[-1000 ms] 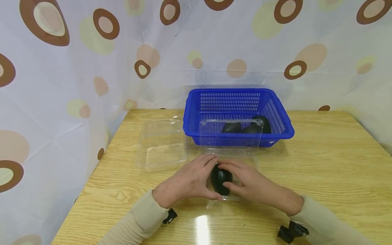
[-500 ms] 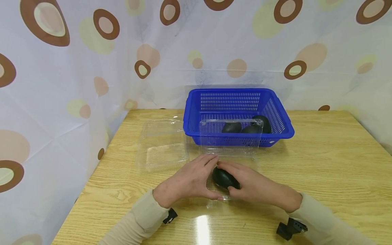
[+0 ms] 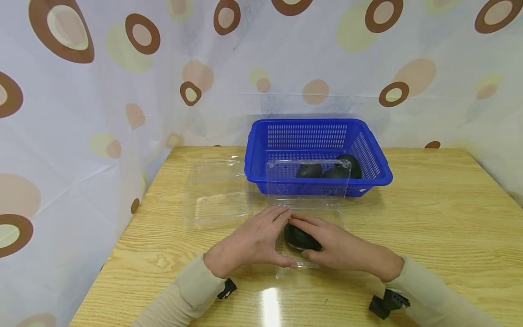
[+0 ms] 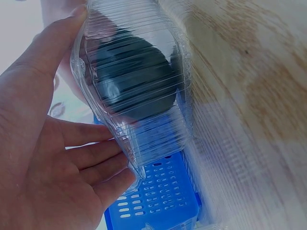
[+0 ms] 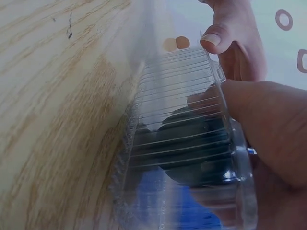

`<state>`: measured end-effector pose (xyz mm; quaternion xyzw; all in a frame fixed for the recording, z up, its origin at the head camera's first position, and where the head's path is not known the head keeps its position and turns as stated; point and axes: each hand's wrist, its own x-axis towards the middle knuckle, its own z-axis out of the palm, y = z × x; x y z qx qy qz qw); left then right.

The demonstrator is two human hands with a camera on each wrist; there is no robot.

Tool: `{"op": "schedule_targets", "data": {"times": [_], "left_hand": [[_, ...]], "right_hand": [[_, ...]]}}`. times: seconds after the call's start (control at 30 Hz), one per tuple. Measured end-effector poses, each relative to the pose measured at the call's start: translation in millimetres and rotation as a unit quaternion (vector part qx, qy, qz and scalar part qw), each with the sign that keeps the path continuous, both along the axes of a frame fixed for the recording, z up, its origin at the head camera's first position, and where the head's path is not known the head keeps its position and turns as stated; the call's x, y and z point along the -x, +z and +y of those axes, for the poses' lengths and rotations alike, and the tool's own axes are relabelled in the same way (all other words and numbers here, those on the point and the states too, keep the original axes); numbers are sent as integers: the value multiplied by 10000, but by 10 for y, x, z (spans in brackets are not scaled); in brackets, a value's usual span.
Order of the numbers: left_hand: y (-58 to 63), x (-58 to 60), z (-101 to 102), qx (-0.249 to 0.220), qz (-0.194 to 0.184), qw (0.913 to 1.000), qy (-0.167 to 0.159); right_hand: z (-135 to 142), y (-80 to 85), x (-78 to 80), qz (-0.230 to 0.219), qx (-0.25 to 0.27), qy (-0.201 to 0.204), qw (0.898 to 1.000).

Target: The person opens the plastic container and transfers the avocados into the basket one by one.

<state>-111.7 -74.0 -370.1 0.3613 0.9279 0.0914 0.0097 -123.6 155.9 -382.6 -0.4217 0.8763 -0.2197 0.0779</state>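
A dark green avocado [image 3: 300, 237] lies slantwise in the base of a clear plastic clamshell container [image 3: 308, 265], whose lid stands raised behind it. My right hand [image 3: 342, 247] reaches over the container's right side and holds the avocado between thumb and fingers. My left hand [image 3: 255, 238] spans the left part of the container, thumb at the front rim and fingers toward the back. In the left wrist view, the fingers of that hand [image 4: 53, 129] touch the rim, and the avocado [image 4: 136, 76] shows through the ribbed wall. The right fingertips are partly hidden behind the container wall [image 5: 172, 76].
Behind the raised lid stands a blue slotted basket [image 3: 318, 120] with several dark avocados [image 3: 309, 170] in its front part. Another clear container [image 3: 216, 195], also with its lid up, is on the wooden table [image 3: 429, 218] to the left. A patterned cloth [image 3: 229, 68] hangs behind the table.
The avocado has turned inside the container, its near end swinging to the right. My right hand has shifted slightly right with it; my left hand has stayed in place.
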Motion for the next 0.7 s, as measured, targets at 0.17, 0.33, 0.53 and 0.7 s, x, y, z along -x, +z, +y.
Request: {"op": "schedule_targets", "data": {"times": [0.17, 0.33, 0.53, 0.7], "left_hand": [[0, 2, -2, 18, -12, 10000, 15], [-8, 3, -2, -34, 28, 10000, -1], [-14, 5, -3, -33, 104, 9999, -39], [-14, 3, -1, 8, 78, 10000, -10]], "right_hand": [[-14, -22, 11, -93, 90, -149, 9998], [-33, -37, 14, -21, 77, -232, 9997], [-63, -54, 19, -7, 54, -319, 9995], [-75, -68, 22, 78, 67, -347, 9993]]}}
